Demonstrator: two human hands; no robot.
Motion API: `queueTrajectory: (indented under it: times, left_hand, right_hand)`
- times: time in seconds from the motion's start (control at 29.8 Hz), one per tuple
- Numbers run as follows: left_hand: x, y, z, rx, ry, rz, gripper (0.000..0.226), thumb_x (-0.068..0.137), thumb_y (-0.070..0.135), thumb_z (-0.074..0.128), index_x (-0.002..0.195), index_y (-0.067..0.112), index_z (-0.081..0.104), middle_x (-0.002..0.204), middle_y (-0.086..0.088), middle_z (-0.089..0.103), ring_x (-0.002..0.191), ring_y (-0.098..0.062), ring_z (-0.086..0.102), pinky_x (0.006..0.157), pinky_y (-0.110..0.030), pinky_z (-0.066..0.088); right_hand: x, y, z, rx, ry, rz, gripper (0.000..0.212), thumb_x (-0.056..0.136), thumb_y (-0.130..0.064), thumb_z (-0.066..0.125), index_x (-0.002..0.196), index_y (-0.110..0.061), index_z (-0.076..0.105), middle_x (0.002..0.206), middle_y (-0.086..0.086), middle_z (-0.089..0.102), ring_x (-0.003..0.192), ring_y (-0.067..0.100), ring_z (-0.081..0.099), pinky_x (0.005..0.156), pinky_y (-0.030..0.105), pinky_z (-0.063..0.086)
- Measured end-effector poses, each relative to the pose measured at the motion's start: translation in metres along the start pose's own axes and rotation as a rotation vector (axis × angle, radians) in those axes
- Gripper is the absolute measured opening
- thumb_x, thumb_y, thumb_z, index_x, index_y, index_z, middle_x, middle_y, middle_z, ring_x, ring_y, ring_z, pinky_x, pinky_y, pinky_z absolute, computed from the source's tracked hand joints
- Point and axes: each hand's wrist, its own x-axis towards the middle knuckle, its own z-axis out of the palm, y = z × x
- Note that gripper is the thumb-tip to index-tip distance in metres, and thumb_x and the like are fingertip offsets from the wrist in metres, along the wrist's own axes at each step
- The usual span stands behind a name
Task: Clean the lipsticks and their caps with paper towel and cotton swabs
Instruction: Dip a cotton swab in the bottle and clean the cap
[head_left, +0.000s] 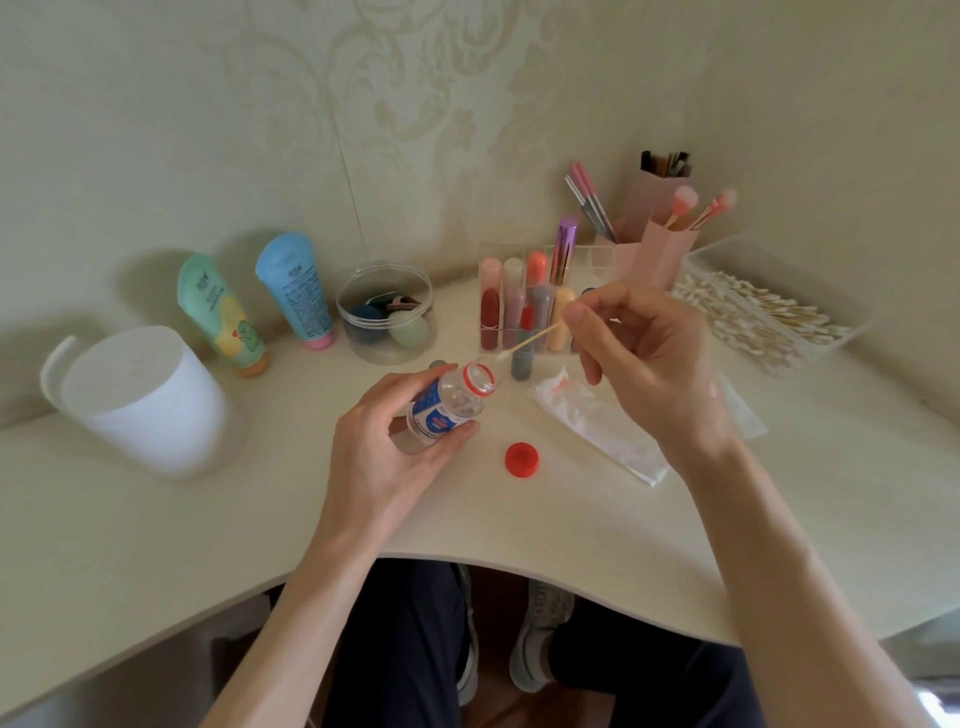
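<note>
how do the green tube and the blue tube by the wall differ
The green tube has an orange cap, while the blue tube has a pink one. The green tube carries a cartoon picture on a yellow patch; the blue tube shows only small print. The green tube stands to the left of the blue tube. Both stand cap-down.

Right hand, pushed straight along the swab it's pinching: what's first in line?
The open bottle held tilted in the left hand: the right hand's cotton swab tip sits just off its red-ringed mouth. Depth is unclear; it might skim the rim.
</note>
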Motion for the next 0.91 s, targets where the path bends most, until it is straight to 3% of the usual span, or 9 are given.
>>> queueTrajectory:
  times: [0.2, 0.3, 0.44, 0.6, 0.74, 0.91]
  left_hand:
    - [0.0, -0.001, 0.0, -0.005, -0.008, -0.013, 0.051, 0.076, 0.019, 0.092, 0.124, 0.022, 0.073, 0.118, 0.01, 0.074, 0.108, -0.015, 0.071, 0.095, -0.046, 0.058]
    - [-0.001, 0.0, 0.0, -0.001, -0.007, -0.012, 0.051, 0.076, 0.02, 0.092, 0.124, 0.021, 0.073, 0.118, 0.01, 0.074, 0.108, -0.014, 0.07, 0.094, -0.045, 0.058]
    - [0.001, -0.001, 0.001, -0.006, -0.006, -0.015, 0.051, 0.076, 0.019, 0.092, 0.124, 0.021, 0.073, 0.117, 0.009, 0.074, 0.108, -0.015, 0.07, 0.094, -0.046, 0.058]
    - [0.0, -0.001, 0.001, 0.005, -0.001, -0.009, 0.051, 0.076, 0.02, 0.092, 0.124, 0.021, 0.073, 0.117, 0.01, 0.074, 0.109, -0.013, 0.07, 0.094, -0.045, 0.058]
    - [0.0, -0.004, 0.001, -0.009, 0.0, -0.01, 0.052, 0.076, 0.018, 0.092, 0.124, 0.021, 0.073, 0.118, 0.01, 0.074, 0.108, -0.015, 0.071, 0.095, -0.047, 0.057]
    - [0.0, -0.005, 0.001, -0.012, -0.008, -0.013, 0.052, 0.077, 0.018, 0.092, 0.124, 0.022, 0.073, 0.119, 0.009, 0.074, 0.108, -0.016, 0.071, 0.095, -0.048, 0.057]
  right_hand:
    - [-0.001, 0.002, 0.001, -0.003, -0.079, 0.0, 0.008, 0.1, -0.009, 0.068, 0.095, -0.003, 0.072, 0.069, -0.011, 0.066, 0.051, 0.015, 0.055, 0.055, 0.021, 0.045]
    - [-0.001, 0.001, 0.001, -0.009, -0.063, -0.004, 0.006, 0.099, -0.011, 0.07, 0.093, -0.009, 0.072, 0.069, -0.014, 0.067, 0.052, 0.013, 0.056, 0.055, 0.02, 0.046]
    - [-0.006, 0.0, 0.008, 0.06, -0.155, 0.056, 0.01, 0.095, -0.011, 0.073, 0.09, -0.003, 0.074, 0.069, 0.001, 0.068, 0.054, 0.015, 0.057, 0.056, 0.023, 0.047]
    - [-0.005, -0.001, 0.006, 0.017, -0.112, 0.015, 0.005, 0.096, -0.013, 0.074, 0.091, -0.012, 0.075, 0.069, -0.009, 0.069, 0.053, 0.014, 0.057, 0.056, 0.025, 0.047]
    - [-0.005, 0.001, 0.006, -0.063, -0.056, 0.004, 0.006, 0.095, -0.017, 0.075, 0.09, -0.019, 0.076, 0.069, -0.007, 0.069, 0.053, 0.026, 0.055, 0.051, 0.04, 0.045]
    - [-0.006, -0.002, 0.004, 0.01, -0.107, 0.02, 0.006, 0.094, -0.014, 0.074, 0.089, -0.013, 0.075, 0.066, -0.012, 0.068, 0.052, 0.01, 0.056, 0.055, 0.021, 0.045]
